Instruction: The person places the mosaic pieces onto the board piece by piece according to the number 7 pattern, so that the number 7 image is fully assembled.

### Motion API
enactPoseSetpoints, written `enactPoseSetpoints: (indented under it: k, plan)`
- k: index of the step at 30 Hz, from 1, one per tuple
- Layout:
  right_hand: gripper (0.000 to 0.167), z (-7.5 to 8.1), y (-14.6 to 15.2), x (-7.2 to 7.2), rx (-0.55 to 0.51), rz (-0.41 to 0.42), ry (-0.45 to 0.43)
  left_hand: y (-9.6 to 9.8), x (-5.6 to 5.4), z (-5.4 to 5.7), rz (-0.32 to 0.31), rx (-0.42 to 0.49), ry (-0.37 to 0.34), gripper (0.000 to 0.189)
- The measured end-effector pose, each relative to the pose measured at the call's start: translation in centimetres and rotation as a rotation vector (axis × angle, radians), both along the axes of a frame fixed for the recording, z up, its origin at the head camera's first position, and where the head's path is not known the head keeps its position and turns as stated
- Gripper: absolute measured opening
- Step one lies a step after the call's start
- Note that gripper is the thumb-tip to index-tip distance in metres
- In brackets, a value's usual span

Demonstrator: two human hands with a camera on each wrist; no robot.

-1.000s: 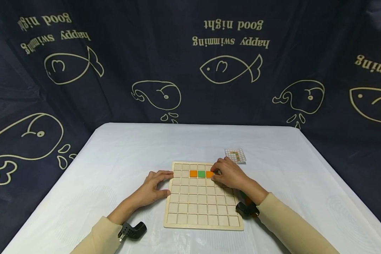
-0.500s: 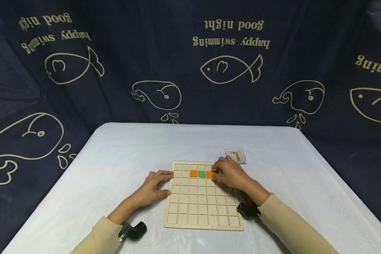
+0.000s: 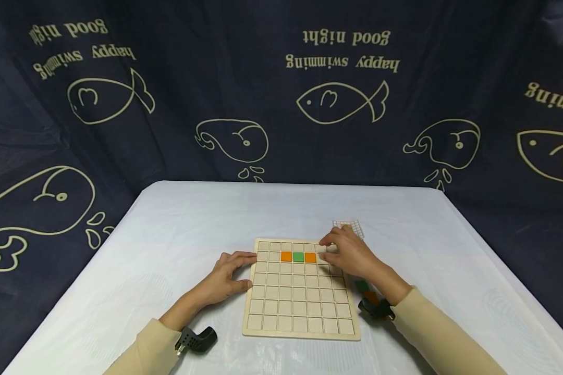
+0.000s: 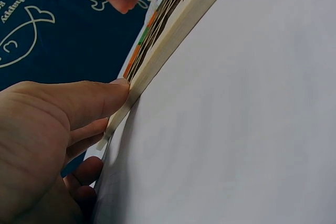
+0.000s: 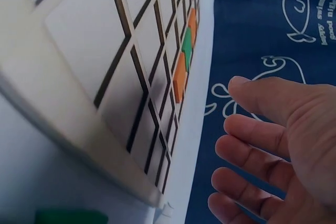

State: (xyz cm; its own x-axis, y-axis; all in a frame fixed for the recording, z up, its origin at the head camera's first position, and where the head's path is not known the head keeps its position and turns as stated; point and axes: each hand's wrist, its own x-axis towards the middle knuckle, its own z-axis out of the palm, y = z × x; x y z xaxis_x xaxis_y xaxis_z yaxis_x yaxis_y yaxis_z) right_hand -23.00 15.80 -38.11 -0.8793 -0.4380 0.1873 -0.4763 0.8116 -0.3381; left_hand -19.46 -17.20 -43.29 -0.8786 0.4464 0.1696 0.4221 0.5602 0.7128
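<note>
A wooden grid board (image 3: pixel 292 332) lies on the table. In its second row from the far side, a green tile (image 3: pixel 298 257) sits between a left orange tile (image 3: pixel 286 256) and a right orange tile (image 3: pixel 310 258). My left hand (image 3: pixel 222 278) rests against the board's left edge, fingers spread and fairly straight, with the thumb (image 4: pixel 100 98) touching the wooden side. Just right of the tile row, my right hand (image 3: pixel 352 252) hovers over the far right corner. Its fingers (image 5: pixel 257 156) are apart from the thumb, and nothing is between them.
A small printed grid card (image 3: pixel 357 229) lies beyond the board, partly covered by the right hand. Beside the board's right edge, a loose green tile (image 3: pixel 362 286) and an orange piece (image 3: pixel 370 297) lie partly under the right wrist. A dark printed cloth (image 3: pixel 281 156) hangs behind the table.
My right hand has let go of the right orange tile and moved up and to the right, showing that tile fully. The left hand has stayed put.
</note>
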Motion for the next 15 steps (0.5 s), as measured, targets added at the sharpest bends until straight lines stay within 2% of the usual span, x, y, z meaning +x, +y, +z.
enactPoseSetpoints:
  k: [6,15]
  plan:
    - [0.029,0.3,1.1,0.5,-0.016,-0.015,0.006,0.0,0.0,0.1,-0.001,0.002,0.011,0.053]
    - [0.027,0.1,2.7,1.2,0.001,-0.017,0.085,-0.1,0.0,0.0,-0.005,0.004,0.018,0.053]
